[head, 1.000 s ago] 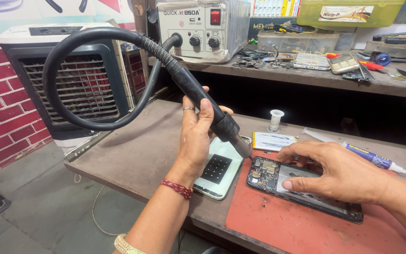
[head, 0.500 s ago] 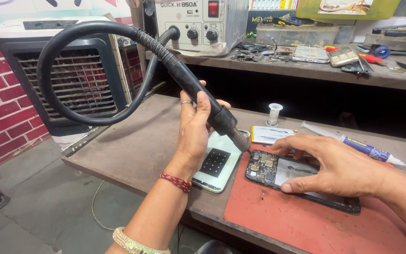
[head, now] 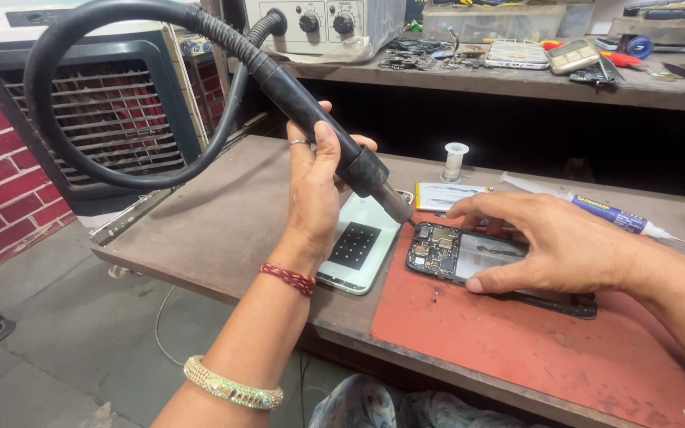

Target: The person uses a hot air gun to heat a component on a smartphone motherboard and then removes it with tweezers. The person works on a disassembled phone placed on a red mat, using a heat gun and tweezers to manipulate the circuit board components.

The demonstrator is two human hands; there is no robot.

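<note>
closer now, left hand [head: 315, 186] grips hot-air wand [head: 311, 107]; right hand [head: 549, 238] flat, seemingly pinning opened phone [head: 445, 250].

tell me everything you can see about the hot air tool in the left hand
The hot air tool is a black, matte wand with a bare metal nozzle. The left hand grips its handle, tilted down to the right, nozzle tip just over the opened phone on the red mat. A ribbed black hose loops back to the station.

Two bare forearms, no sleeves. The left hand [head: 315, 194] wears a thin ring on one finger, a dark red braided thread at the wrist, and a sparkling pale gold bangle farther up the forearm. The right hand [head: 552, 242] wears nothing.
</note>
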